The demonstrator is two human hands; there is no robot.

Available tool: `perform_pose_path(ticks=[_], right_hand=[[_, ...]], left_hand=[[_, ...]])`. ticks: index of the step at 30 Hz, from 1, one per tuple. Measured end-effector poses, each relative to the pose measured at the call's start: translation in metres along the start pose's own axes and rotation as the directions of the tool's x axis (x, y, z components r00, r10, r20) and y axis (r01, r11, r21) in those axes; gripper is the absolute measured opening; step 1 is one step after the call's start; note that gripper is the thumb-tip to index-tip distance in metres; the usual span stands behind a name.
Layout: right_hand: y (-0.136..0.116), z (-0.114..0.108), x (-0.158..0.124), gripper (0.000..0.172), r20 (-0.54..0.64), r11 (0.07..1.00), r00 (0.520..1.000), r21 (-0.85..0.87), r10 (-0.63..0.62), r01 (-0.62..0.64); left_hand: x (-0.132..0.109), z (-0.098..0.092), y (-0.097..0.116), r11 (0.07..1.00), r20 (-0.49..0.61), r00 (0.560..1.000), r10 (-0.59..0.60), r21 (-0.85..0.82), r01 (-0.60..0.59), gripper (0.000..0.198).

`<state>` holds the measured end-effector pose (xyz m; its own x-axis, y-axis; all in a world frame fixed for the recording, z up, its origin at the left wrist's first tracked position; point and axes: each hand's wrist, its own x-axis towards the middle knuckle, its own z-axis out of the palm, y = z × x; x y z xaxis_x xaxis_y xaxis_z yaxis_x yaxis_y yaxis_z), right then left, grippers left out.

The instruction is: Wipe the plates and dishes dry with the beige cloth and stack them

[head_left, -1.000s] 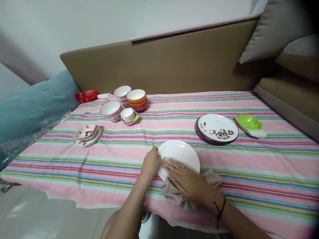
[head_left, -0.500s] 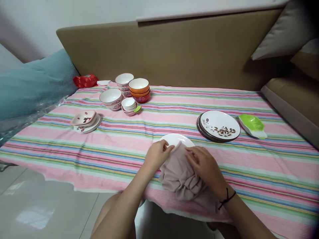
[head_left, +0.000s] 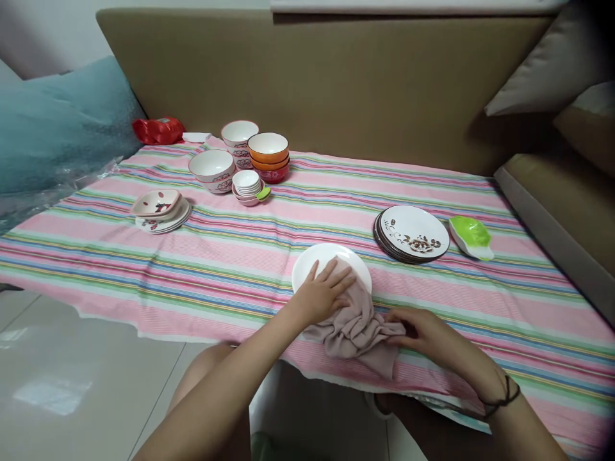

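Note:
A plain white plate (head_left: pixel 317 256) lies flat on the striped cloth near the front edge. My left hand (head_left: pixel 324 291) rests on it with fingers spread flat, pressing the upper end of a beige rag (head_left: pixel 355 326) against the plate. The rag trails off the plate toward me, bunched in folds. My right hand (head_left: pixel 425 333) is at the rag's right end, fingers curled on the fabric.
A stack of flower-patterned plates (head_left: pixel 412 234) and a green dish (head_left: pixel 471 235) sit to the right. At the back left stand several bowls (head_left: pixel 240 163), an orange bowl stack (head_left: pixel 268 155) and small patterned dishes (head_left: pixel 161 211). A sofa back runs behind; floor lies below the striped cloth (head_left: pixel 216 262).
The plate was tilted up with the rag rubbing its face. Now it lies flat. My left hand moved from its rim onto its top; my right hand drew back to the rag's end.

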<state>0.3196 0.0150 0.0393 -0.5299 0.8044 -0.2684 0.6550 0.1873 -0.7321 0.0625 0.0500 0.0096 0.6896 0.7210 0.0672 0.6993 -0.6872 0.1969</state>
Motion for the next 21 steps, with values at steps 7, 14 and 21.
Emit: perform_pose_path(ticks=[7, 14, 21], right_hand=[[0.042, -0.054, -0.074, 0.029, -0.089, 0.908, 0.964, 0.366, 0.252, -0.204], [0.087, -0.071, -0.107, 0.033, -0.109, 0.828, 0.848, 0.312, 0.518, -0.466], [0.079, -0.066, -0.071, 0.038, -0.645, 0.826, 0.646, -0.042, 0.408, -0.563]], left_hand=[[-0.001, 0.006, 0.001, 0.998, -0.006, 0.998, -0.06, 0.023, 0.06, 0.057], [0.006, 0.009, 0.01, 0.985, -0.024, 0.986, -0.166, 0.038, 0.167, 0.056], [0.023, 0.0, 0.031, 0.961, -0.083, 0.958, -0.275, -0.044, 0.272, 0.055]])
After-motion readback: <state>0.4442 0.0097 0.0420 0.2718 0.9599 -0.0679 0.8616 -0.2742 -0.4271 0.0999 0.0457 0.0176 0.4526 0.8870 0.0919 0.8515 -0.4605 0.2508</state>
